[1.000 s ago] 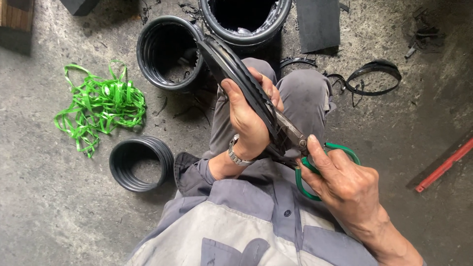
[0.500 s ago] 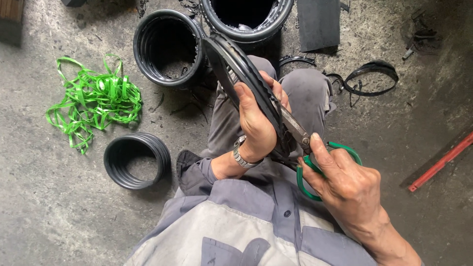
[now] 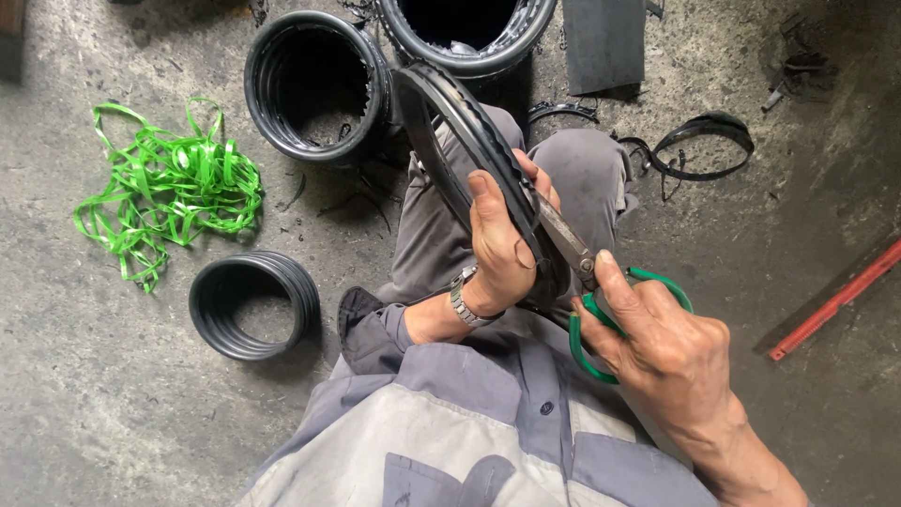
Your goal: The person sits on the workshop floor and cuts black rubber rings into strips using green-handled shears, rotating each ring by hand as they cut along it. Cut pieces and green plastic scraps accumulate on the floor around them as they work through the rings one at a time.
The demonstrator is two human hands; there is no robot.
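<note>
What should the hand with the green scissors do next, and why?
Probably squeeze the handles a little to close the blades. The right hand holds the green-handled scissors, whose blades already sit against the black rubber ring, and the left hand grips that ring steady right beside them. So the cut seems set up, with fingers clear of the blades.
</note>
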